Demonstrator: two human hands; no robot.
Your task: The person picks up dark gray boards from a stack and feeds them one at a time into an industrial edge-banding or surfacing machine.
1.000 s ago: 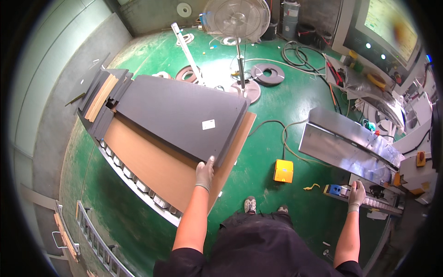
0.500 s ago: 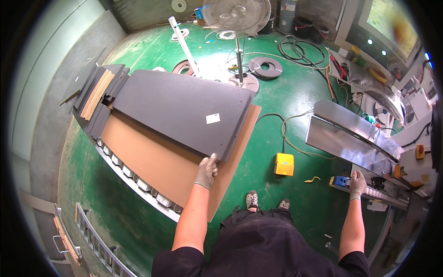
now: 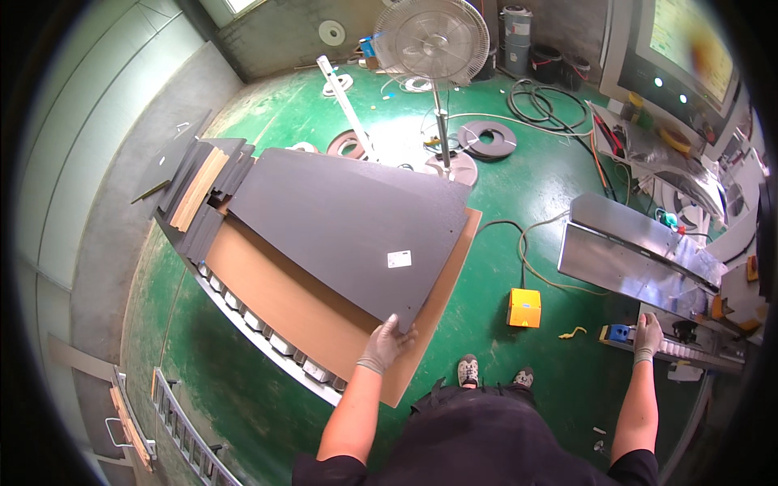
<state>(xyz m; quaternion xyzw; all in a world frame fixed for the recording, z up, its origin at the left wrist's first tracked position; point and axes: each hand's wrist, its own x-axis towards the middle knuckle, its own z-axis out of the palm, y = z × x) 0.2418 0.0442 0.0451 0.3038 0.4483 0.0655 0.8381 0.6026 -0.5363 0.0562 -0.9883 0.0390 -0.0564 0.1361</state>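
the left hand (image 3: 387, 344), gloved in grey, is laid on the near corner of a large dark grey sheet (image 3: 340, 227); the fingers are spread over the top face and the corner is pinched at the edge, so the sheet is held by that hand. the sheet is spread flat, broad at the near right and narrowing toward the far left, and a small white label (image 3: 399, 259) is seen on it near the held corner. it is lying on a brown board (image 3: 284, 304) that sticks out below it along the near side and at the right edge. the board is carried by a roller conveyor (image 3: 259, 328), whose pale rollers are visible just under the board's near edge. at the far left end, a stack of further dark sheets (image 3: 198, 174) with a pale wooden piece among them is seen.

the right hand (image 3: 647, 336), also gloved, is stretched out well apart to the right and is rested on the edge of a workbench (image 3: 689, 352), just beside a small blue object (image 3: 620, 334); whether anything is gripped there cannot be told. a shiny metal machine housing (image 3: 632, 251) is placed just beyond it. a yellow box (image 3: 524, 308) with a cable is set on the green floor (image 3: 502, 194) between the board and the bench, and a standing fan (image 3: 442, 40) is seen farther off.
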